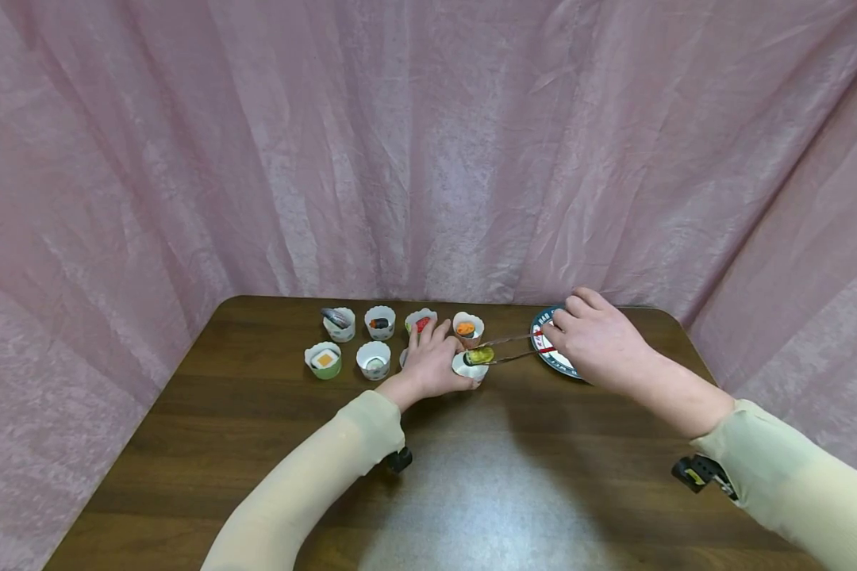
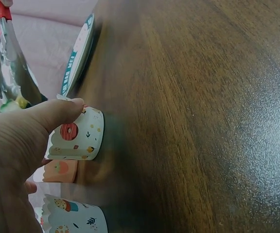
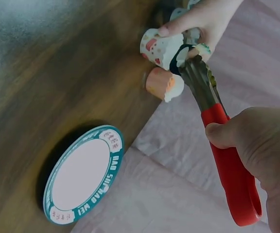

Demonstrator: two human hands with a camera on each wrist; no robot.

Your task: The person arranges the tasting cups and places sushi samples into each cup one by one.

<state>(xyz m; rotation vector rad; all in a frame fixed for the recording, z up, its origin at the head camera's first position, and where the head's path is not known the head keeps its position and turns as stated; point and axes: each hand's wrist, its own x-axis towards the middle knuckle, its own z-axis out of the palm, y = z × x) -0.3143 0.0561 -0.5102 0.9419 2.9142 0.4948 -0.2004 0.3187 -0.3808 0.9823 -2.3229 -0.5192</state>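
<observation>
My left hand (image 1: 432, 366) grips a patterned paper baking cup (image 2: 90, 133) at the right end of the front row, thumb on its near side. In my right hand (image 1: 601, 339) are metal tongs with red handles (image 3: 227, 160), reaching leftward. Between the tong tips is a toy sushi piece (image 1: 480, 356), yellow-green on top with a dark band. It hangs over the mouth of the held cup; whether it touches the rim I cannot tell. My left fingers partly cover the cup with a red piece (image 1: 423, 323) and another front-row cup.
Behind the held cup stands an orange cup (image 3: 158, 83) with an orange piece. Further left are cups with a silvery piece (image 1: 338, 319), a black-and-orange piece (image 1: 379, 323) and a white-and-yellow piece (image 1: 324, 360). A round blue-rimmed plate (image 3: 116, 158) lies right, near the table's back edge.
</observation>
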